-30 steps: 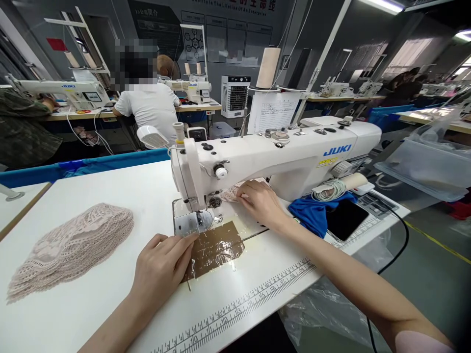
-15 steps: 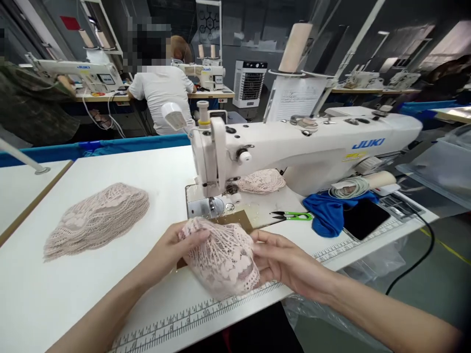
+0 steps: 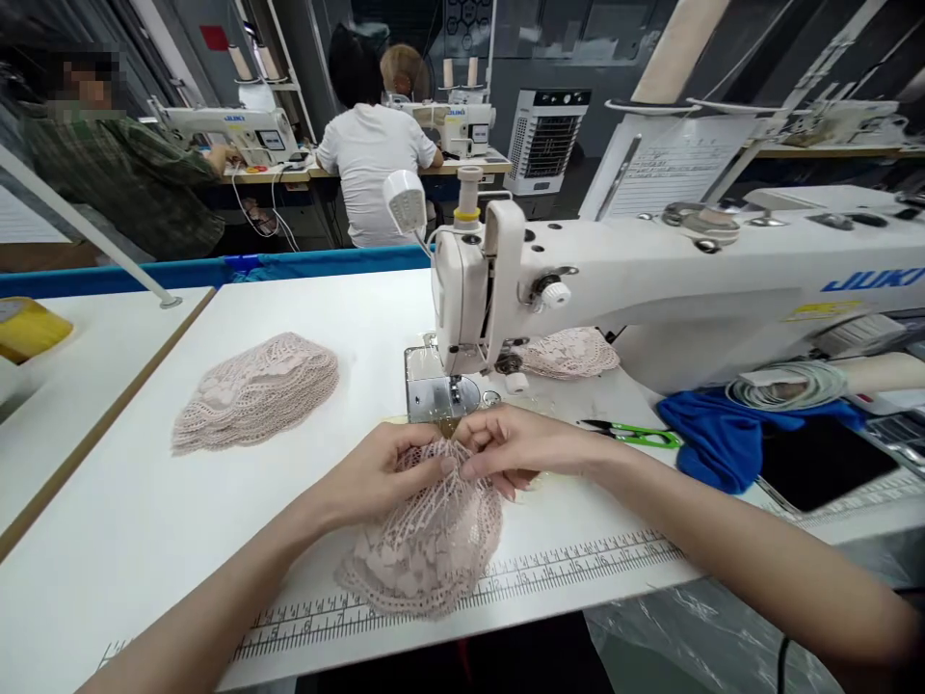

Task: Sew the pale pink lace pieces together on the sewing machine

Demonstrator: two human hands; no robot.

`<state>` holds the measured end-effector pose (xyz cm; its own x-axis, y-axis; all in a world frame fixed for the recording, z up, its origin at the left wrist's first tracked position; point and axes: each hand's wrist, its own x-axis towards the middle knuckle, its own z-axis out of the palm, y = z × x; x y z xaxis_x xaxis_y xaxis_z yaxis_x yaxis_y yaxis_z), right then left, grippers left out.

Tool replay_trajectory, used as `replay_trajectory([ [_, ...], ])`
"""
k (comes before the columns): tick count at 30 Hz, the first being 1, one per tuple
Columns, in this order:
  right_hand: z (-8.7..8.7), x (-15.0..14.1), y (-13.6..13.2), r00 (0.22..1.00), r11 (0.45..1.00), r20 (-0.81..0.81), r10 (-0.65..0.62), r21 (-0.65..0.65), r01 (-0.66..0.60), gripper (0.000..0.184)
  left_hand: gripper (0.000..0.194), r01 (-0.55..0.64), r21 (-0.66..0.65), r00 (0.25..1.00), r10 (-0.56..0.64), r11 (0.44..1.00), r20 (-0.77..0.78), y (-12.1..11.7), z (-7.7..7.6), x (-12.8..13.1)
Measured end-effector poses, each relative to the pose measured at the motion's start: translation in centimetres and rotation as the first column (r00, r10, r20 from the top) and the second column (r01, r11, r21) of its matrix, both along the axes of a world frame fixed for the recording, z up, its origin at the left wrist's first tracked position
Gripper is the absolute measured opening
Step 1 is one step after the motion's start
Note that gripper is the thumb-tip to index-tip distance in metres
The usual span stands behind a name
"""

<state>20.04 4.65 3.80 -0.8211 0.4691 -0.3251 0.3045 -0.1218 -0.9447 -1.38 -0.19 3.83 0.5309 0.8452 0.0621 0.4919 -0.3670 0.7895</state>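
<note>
A pale pink lace piece (image 3: 423,545) lies on the white table just in front of the needle of a white JUKI sewing machine (image 3: 650,280). My left hand (image 3: 380,472) pinches its upper edge from the left. My right hand (image 3: 516,448) pinches the same edge from the right, fingertips nearly meeting the left. A stack of the same pink lace pieces (image 3: 256,390) sits to the left on the table. A smaller pile of lace (image 3: 570,352) lies behind the needle under the machine arm.
Green thread snips (image 3: 636,436) lie right of my hands, beside a blue cloth (image 3: 723,439) and a dark phone (image 3: 816,463). A ruler strip (image 3: 578,564) runs along the table's front edge. Two people sit at machines behind a blue divider.
My right hand drew a lace piece from behind the needle; both hands took it up in front, then lowered it onto the table near the presser foot. The view shifted left.
</note>
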Motion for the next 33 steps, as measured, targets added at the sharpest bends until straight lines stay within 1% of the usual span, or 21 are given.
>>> replay_trajectory([
  [1, -0.1, -0.3, 0.4, 1.0, 1.0, 0.017, -0.004, 0.0, 0.004, 0.023, 0.027, -0.039, 0.016, 0.999, 0.039, 0.999, -0.017, 0.0, -0.2, 0.0],
  [3, -0.3, -0.5, 0.5, 0.999, 0.998, 0.006, -0.051, 0.028, 0.05, 0.023, 0.024, -0.097, 0.052, 0.994, 0.099, 0.994, -0.035, 0.0, -0.7, 0.1],
  [5, -0.6, -0.5, 0.0, 0.992, 0.987, -0.031, -0.12, 0.108, 0.122, 0.021, 0.018, -0.119, 0.138, 0.989, 0.129, 0.983, -0.072, -0.1, -1.5, 0.2],
  [6, -0.8, -0.4, -0.3, 0.986, 0.969, -0.042, -0.162, 0.184, 0.167, 0.019, 0.015, -0.119, 0.216, 0.983, 0.145, 0.969, -0.109, -0.1, -1.9, 0.2],
  [7, -0.9, -0.3, -0.7, 0.978, 0.934, -0.057, -0.202, 0.288, 0.209, 0.016, 0.012, -0.117, 0.312, 0.973, 0.171, 0.943, -0.154, -0.1, -2.3, 0.2],
  [8, -1.0, -0.2, -1.1, 0.97, 0.878, -0.08, -0.23, 0.413, 0.243, 0.013, 0.009, -0.108, 0.416, 0.96, 0.203, 0.903, -0.191, -0.2, -2.6, 0.2],
  [10, -1.2, 0.0, -1.7, 0.963, 0.726, -0.131, -0.234, 0.635, 0.262, 0.008, 0.006, -0.087, 0.596, 0.939, 0.266, 0.798, -0.219, -0.2, -3.0, 0.2],
  [11, -1.3, 0.0, -1.8, 0.966, 0.657, -0.145, -0.215, 0.71, 0.253, 0.006, 0.008, -0.079, 0.653, 0.935, 0.283, 0.753, -0.213, -0.2, -3.1, 0.2],
  [12, -1.3, 0.1, -2.0, 0.969, 0.605, -0.148, -0.195, 0.76, 0.238, 0.005, 0.01, -0.076, 0.689, 0.936, 0.29, 0.721, -0.2, -0.2, -3.1, 0.1],
  [13, -1.4, 0.2, -2.0, 0.973, 0.57, -0.142, -0.181, 0.791, 0.221, 0.005, 0.011, -0.076, 0.71, 0.939, 0.291, 0.7, -0.186, -0.2, -3.1, 0.1],
  [14, -1.5, 0.2, -2.1, 0.976, 0.548, -0.13, -0.177, 0.811, 0.208, 0.006, 0.012, -0.077, 0.721, 0.941, 0.289, 0.689, -0.175, -0.2, -3.0, 0.2],
  [17, -2.0, 0.4, -2.1, 0.98, 0.501, -0.113, -0.165, 0.846, 0.182, 0.01, 0.011, -0.079, 0.718, 0.945, 0.281, 0.691, -0.166, -0.2, -2.9, 0.2],
  [20, -2.3, 0.5, -2.1, 0.983, 0.475, -0.122, -0.134, 0.863, 0.172, 0.011, 0.011, -0.066, 0.716, 0.947, 0.269, 0.695, -0.174, -0.2, -3.0, 0.2],
  [25, -2.2, 0.4, -2.3, 0.981, 0.414, -0.168, -0.094, 0.89, 0.192, 0.012, 0.012, -0.04, 0.716, 0.946, 0.258, 0.697, -0.198, -0.3, -3.3, 0.2],
  [30, -2.2, 0.3, -2.3, 0.981, 0.41, -0.188, -0.048, 0.892, 0.191, 0.014, 0.013, -0.043, 0.697, 0.95, 0.246, 0.716, -0.195, -0.5, -3.3, 0.3],
  [33, -2.3, 0.2, -2.3, 0.982, 0.386, -0.184, -0.036, 0.904, 0.183, 0.017, 0.013, -0.04, 0.697, 0.95, 0.243, 0.716, -0.196, -0.6, -3.1, 0.3],
])
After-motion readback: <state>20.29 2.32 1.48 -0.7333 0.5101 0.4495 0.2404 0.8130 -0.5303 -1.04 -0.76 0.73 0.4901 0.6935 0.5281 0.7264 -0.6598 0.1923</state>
